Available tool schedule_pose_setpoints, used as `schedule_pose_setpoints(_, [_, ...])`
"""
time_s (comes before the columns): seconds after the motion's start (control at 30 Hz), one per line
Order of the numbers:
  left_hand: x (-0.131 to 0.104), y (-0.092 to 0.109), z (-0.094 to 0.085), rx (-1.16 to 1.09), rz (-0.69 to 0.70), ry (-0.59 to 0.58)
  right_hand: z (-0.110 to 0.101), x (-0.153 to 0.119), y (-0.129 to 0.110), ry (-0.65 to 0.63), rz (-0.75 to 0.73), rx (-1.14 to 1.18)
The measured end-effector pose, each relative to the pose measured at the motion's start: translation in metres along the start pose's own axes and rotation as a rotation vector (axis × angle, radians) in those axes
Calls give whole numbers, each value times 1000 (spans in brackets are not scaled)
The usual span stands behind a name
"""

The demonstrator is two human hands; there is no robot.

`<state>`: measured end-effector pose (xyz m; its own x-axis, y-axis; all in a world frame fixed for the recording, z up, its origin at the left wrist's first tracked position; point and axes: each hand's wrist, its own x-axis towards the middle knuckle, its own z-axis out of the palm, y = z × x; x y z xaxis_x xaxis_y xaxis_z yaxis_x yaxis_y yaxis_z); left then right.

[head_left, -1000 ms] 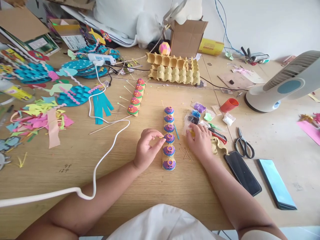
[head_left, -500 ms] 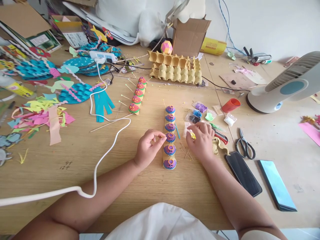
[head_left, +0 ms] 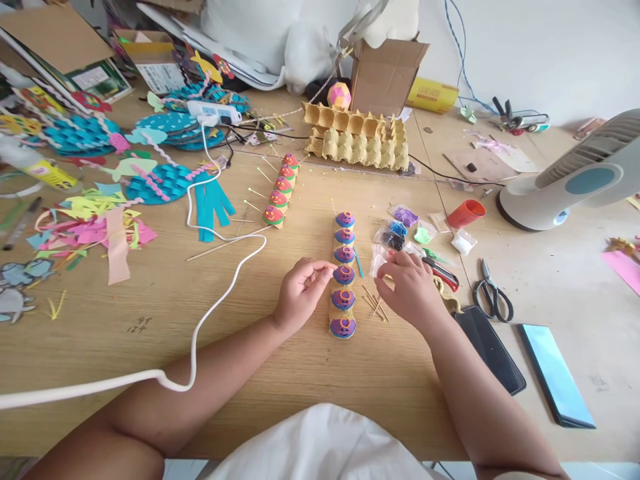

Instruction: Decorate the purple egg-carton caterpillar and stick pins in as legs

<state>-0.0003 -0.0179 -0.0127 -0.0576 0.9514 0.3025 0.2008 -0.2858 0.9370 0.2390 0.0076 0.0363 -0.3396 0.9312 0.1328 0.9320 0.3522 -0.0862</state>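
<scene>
A strip of egg carton cups topped with purple and blue clay faces (head_left: 343, 299) lies lengthwise in front of me. Close to its left side, my left hand (head_left: 306, 293) is closed in a pinch; what it holds is too small to make out. My right hand (head_left: 407, 287) is right of the strip, over the near edge of the clay bags, its fingers bent and thumb apart; nothing shows in it. Thin wooden sticks (head_left: 376, 305) lie between strip and right hand. Purple clay (head_left: 404, 215) and blue clay (head_left: 398, 229) sit in bags beyond it.
A red and green clay-covered strip (head_left: 281, 191) stands farther back, with pins in it. Egg cartons (head_left: 365, 148) are behind. Scissors (head_left: 493, 293), a phone (head_left: 490, 350), a red cup (head_left: 466, 213) and a fan (head_left: 565, 180) lie right. A white cable (head_left: 220, 293) crosses the left.
The whole view has shifted slightly. My right hand has drawn back a little from the clay bags, and the yellow piece by its fingers no longer shows. My left hand keeps its pinch.
</scene>
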Motion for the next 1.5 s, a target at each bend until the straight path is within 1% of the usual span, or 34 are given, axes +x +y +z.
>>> schedule_pose_setpoints(0.07, [0,0,0,2,10,-2,-6,-2,2,-120,49,-52])
schedule_pose_setpoints(0.17, [0,-1,0,2,18,-6,-10,-5,-1,-313,117,-149])
schedule_pose_setpoints(0.27, [0,0,0,0,25,-8,-10,-6,-10,-436,129,-177])
schedule_pose_setpoints(0.43, [0,1,1,-8,54,-7,-11,-2,-20,-495,179,-163])
schedule_pose_setpoints(0.6, [-1,3,1,-19,38,-16,-14,1,-20,-580,209,-116])
schedule_pose_setpoints(0.67, [-1,3,1,-25,30,-21,-14,2,-19,-587,218,-102])
schedule_pose_setpoints(0.77, [-1,2,0,-31,22,-26,-16,2,-16,-526,228,-48])
schedule_pose_setpoints(0.87, [-2,2,0,-36,20,-28,-23,3,-12,-433,216,89])
schedule_pose_setpoints(0.97, [-2,3,0,-54,16,-30,-31,3,-9,-385,184,356])
schedule_pose_setpoints(1.07, [-2,4,0,-72,14,-34,-30,3,-11,-369,125,689])
schedule_pose_setpoints(1.13, [-2,5,0,-83,13,-37,-22,4,-17,-294,88,867])
schedule_pose_setpoints(1.27, [-2,5,1,-91,2,-44,5,4,-36,2,107,1111])
schedule_pose_setpoints(1.33, [-2,4,2,-82,-10,-48,18,2,-44,48,118,1184])
schedule_pose_setpoints(1.4, [-2,2,3,-70,-23,-53,28,-1,-47,136,130,1198])
schedule_pose_setpoints(1.43, [-2,2,3,-66,-29,-55,32,-2,-47,183,121,1156])
schedule_pose_setpoints(1.5, [-2,0,3,-63,-39,-58,38,-5,-44,275,76,999])
